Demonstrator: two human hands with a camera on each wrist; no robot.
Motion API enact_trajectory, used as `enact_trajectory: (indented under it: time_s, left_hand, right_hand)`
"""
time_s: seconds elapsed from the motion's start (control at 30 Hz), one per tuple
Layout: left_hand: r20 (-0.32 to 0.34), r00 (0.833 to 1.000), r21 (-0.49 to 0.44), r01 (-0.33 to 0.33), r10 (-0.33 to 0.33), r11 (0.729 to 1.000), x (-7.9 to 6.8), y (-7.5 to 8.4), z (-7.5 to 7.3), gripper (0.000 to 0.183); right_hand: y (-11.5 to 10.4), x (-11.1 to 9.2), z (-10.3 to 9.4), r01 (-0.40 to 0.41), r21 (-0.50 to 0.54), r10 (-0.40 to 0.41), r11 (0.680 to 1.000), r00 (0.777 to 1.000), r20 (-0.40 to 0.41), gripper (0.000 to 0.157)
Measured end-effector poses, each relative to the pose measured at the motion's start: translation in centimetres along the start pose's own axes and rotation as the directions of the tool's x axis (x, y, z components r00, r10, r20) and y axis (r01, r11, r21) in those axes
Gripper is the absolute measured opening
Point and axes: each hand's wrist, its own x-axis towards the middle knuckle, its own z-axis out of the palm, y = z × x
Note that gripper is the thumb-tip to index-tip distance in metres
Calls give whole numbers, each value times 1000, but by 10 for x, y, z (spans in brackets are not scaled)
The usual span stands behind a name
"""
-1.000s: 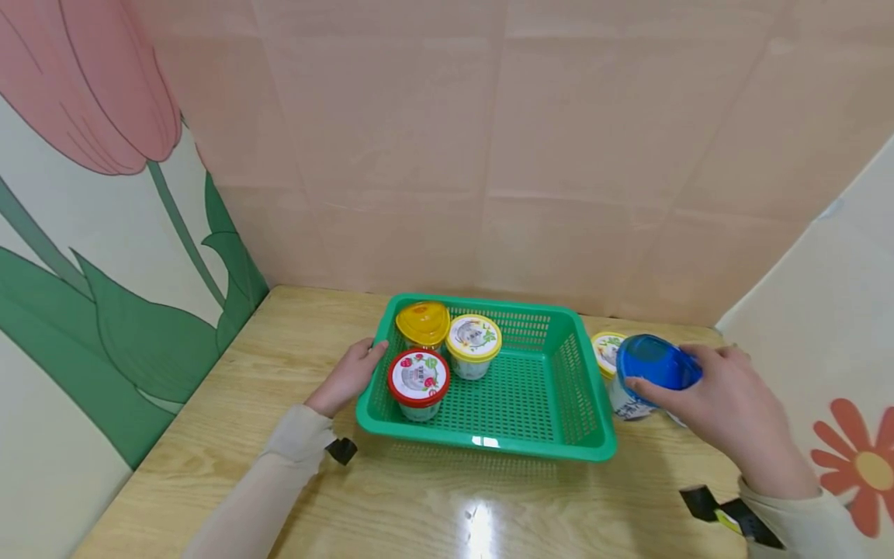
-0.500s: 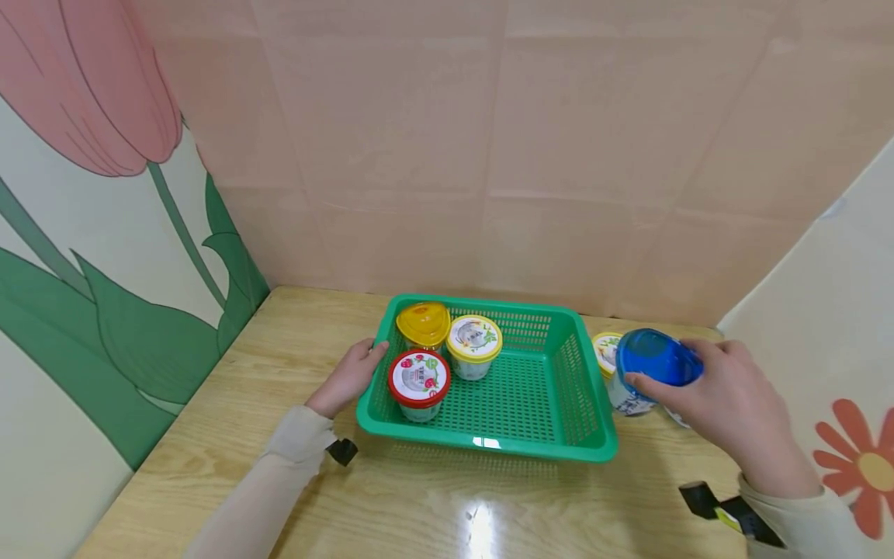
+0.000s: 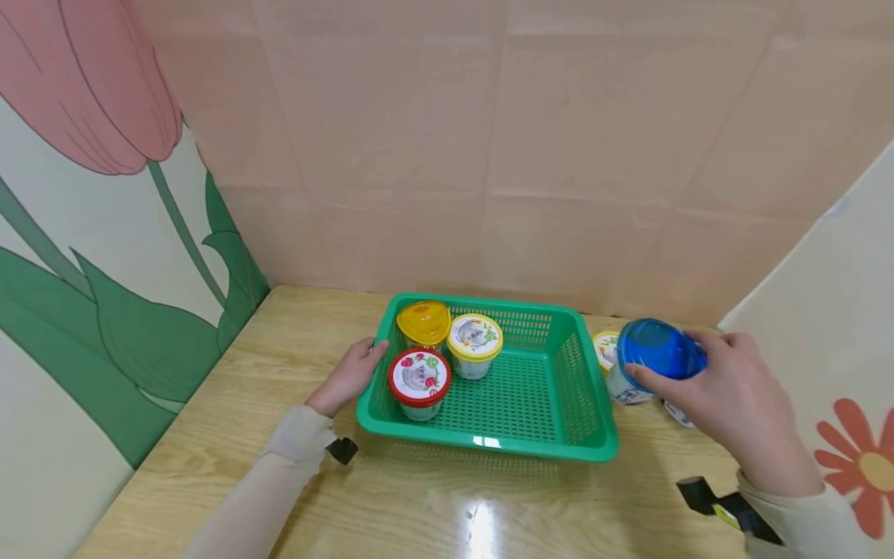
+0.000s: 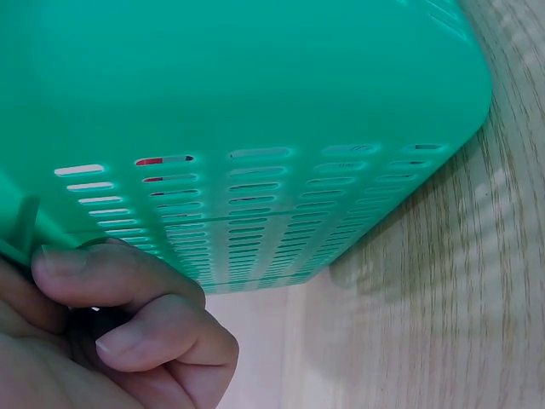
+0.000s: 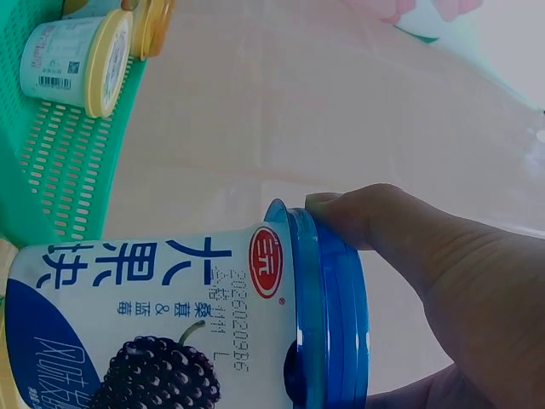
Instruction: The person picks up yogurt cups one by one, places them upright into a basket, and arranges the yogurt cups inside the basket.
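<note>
My right hand [image 3: 740, 407] grips a white yogurt cup [image 5: 170, 315] by its blue lid [image 3: 656, 353], thumb on the near side; printed blackberries show in the right wrist view. The cup is raised beside the right end of a green plastic basket [image 3: 545, 450]. At the basket's left rim, my left hand [image 3: 352, 376] holds on; the left wrist view shows its curled fingers [image 4: 162, 332] by the slotted wall. Inside, on the left, stand a red-lidded cup [image 3: 419, 376], a cup with a yellow-rimmed white lid [image 3: 475, 338] and one with an amber lid [image 3: 424, 322].
Right of the basket, another yellow-rimmed cup [image 3: 604, 349] stands partly behind the blue-lidded one. A further pale cup [image 3: 677, 415] is mostly hidden under my right hand. A wooden table [image 3: 391, 497] carries everything, with a pinkish wall covering [image 3: 482, 155] at its back.
My right hand has lifted the blue-lidded yogurt cup slightly, showing more of the pale cup below. The left hand and basket have stayed put.
</note>
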Motion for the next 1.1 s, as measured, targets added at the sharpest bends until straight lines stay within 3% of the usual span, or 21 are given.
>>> enact_trajectory:
  time_s: [0.57, 0.83, 1.1]
  left_hand:
    - [-19, 1000, 8, 14, -14, 1000, 1, -2, 1, 46]
    - [-17, 1000, 5, 10, -10, 1000, 2, -2, 1, 46]
    - [-19, 1000, -12, 10, -10, 1000, 2, -2, 1, 45]
  right_hand:
    - [-17, 0, 0, 55, 28, -53, 998, 997, -59, 95]
    - [-26, 4, 4, 118, 77, -110, 990, 989, -94, 90]
    - [-33, 6, 8, 122, 72, -116, 990, 990, -79, 90]
